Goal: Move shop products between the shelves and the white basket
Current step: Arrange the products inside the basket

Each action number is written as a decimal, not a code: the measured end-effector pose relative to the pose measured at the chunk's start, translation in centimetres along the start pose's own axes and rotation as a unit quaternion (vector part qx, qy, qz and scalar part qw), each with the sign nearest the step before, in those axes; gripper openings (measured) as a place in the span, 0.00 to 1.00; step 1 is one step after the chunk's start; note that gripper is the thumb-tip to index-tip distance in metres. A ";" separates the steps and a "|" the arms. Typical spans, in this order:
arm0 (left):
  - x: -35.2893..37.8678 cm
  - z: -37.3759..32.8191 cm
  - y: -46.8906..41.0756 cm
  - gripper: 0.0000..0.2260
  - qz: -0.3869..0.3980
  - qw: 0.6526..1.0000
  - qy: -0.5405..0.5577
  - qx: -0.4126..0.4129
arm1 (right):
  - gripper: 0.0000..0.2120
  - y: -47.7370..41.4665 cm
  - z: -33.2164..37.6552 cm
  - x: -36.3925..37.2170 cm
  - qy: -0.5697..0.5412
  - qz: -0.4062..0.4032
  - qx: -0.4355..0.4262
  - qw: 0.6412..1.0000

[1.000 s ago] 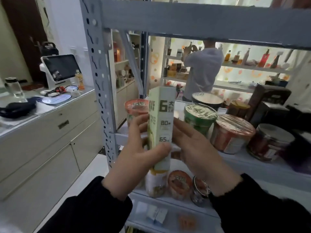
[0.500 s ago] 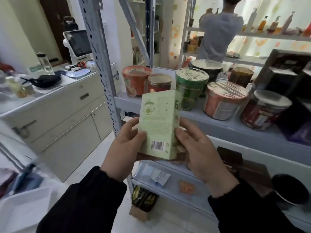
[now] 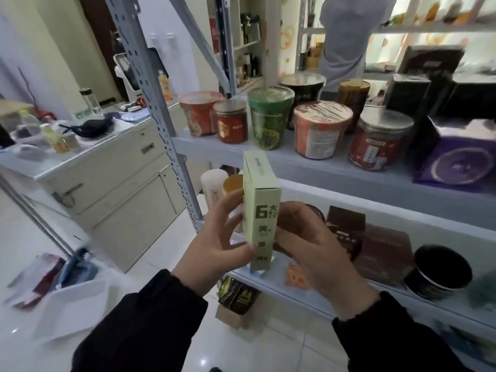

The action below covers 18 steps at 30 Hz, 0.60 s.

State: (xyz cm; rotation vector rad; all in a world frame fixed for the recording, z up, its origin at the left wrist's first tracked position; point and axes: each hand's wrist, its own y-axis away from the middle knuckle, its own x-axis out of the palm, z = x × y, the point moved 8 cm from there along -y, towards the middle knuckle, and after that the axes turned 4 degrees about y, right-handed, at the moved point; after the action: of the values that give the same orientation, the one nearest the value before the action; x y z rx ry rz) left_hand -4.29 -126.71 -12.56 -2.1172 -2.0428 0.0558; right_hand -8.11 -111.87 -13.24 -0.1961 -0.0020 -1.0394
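A tall pale green box (image 3: pixel 261 208) with a printed "6" stands upright between my hands in front of the shelves. My left hand (image 3: pixel 214 245) grips its left side, thumb across the narrow front. My right hand (image 3: pixel 311 248) holds its right side with curled fingers. The white basket (image 3: pixel 72 307) sits low on the floor at the left, blurred, with dark packets behind it. The upper shelf (image 3: pixel 335 167) carries cups and jars; the lower shelf (image 3: pixel 349 291) carries brown boxes and a black cup.
A grey perforated upright (image 3: pixel 150 84) stands just left of the box. A cream cabinet (image 3: pixel 120 178) with clutter on top fills the left. Another person (image 3: pixel 346 36) stands at shelves behind. A dark packet on a cardboard box (image 3: pixel 236 299) lies on the floor below.
The box has been turned in my hands, from its barcode face to the narrow side with the "6". The view dropped lower, showing the lower shelf and basket.
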 end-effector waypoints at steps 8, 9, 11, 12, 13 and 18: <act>3.3 1.4 0.8 0.24 0.029 0.990 0.126 -0.047 | 0.41 1.3 -0.5 -2.6 0.062 -0.041 0.015 0.997; 3.2 1.7 0.9 0.23 0.006 0.988 0.142 -0.060 | 0.39 1.5 -0.6 -3.0 0.061 -0.060 0.016 0.996; 3.0 2.3 1.2 0.23 -0.023 0.979 0.179 -0.089 | 0.37 1.9 -0.8 -3.9 0.075 -0.097 0.015 0.992; 2.9 2.6 1.2 0.22 -0.031 0.976 0.188 -0.102 | 0.37 2.2 -0.8 -4.2 0.087 -0.110 0.018 0.990; 2.8 2.7 1.3 0.21 -0.040 0.975 0.189 -0.111 | 0.37 2.4 -0.7 -4.4 0.095 -0.118 0.022 0.988; 1.8 1.7 0.8 0.20 -0.079 0.985 0.117 -0.098 | 0.30 2.1 0.7 -4.4 0.055 -0.101 0.013 0.993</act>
State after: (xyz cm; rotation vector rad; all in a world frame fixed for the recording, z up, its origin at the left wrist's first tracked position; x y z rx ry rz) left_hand -3.69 -124.80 -14.12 -1.9468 -2.1379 -0.4125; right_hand -8.50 -106.98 -13.25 -0.1154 0.0659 -1.2513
